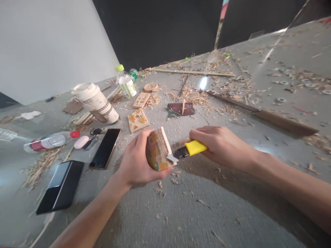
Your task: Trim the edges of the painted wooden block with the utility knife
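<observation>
My left hand is wrapped round a small wooden block with a painted orange-and-green pattern on its face and a pale bare edge toward the right. In my right hand is a yellow-and-black utility knife, gripped by its handle. The knife's blade lies against the lower right edge of the block. A similar patterned wooden tile rests on the grey surface just beyond my left hand. Several thin shavings are scattered beneath the block.
Two dark phones, a red-capped bottle and a beige tumbler are at left. Farther back are a green-capped bottle, a carved wooden piece and dark red sandpaper. A long brown-handled tool lies at right amid wood shavings.
</observation>
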Demonstrator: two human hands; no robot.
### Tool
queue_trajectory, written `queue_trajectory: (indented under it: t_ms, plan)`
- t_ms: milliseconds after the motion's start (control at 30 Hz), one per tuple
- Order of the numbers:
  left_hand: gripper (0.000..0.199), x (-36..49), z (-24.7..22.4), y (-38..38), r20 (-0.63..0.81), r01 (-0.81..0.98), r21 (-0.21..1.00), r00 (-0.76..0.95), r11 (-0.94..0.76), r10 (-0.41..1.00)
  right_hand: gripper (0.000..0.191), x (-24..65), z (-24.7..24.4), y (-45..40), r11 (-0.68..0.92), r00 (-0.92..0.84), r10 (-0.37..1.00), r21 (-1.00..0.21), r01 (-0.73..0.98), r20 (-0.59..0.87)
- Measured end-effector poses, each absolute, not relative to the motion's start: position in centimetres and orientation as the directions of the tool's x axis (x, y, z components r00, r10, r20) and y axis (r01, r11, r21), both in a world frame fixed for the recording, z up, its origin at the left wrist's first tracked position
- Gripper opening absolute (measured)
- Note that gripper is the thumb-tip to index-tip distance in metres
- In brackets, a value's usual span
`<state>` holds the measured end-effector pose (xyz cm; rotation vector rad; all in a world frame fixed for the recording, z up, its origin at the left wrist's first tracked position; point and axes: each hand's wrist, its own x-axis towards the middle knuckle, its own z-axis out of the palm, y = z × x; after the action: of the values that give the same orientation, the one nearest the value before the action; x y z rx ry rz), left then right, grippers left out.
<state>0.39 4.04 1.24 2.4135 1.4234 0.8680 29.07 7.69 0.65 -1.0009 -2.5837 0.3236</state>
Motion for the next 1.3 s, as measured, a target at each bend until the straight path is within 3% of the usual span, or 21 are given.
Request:
queue_trajectory:
  t_ms: [400, 633, 900, 1300]
  plan:
    - [0.091, 0.3, 1.6, 4.4, 0.419, 0.746, 0.364, 0.404, -0.558, 0.813, 0.014, 28.5, 0.5, 7.0, 0.613, -0.535, 0.761, -0.138, 0.778, 0.366]
    - [0.098, 0.3, 1.1, 4.3, 0.398, 0.665, 0.298, 0.566, -0.685, 0.722, 0.008, 29.8, 1.0, 8.1, 0.323, -0.254, 0.899, -0.149, 0.934, 0.356]
    - [0.091, -0.4, 1.4, 4.9, 0.336, 0.759, 0.349, 0.446, -0.549, 0.83, 0.014, 28.9, 0.5, 7.6, 0.653, -0.601, 0.753, -0.193, 0.732, 0.27]
    - [0.085, -0.4, 2.1, 4.6, 0.293, 0.772, 0.373, 0.428, -0.515, 0.855, 0.016, 28.8, 0.1, 7.6, 0.675, -0.649, 0.738, -0.227, 0.702, 0.186]
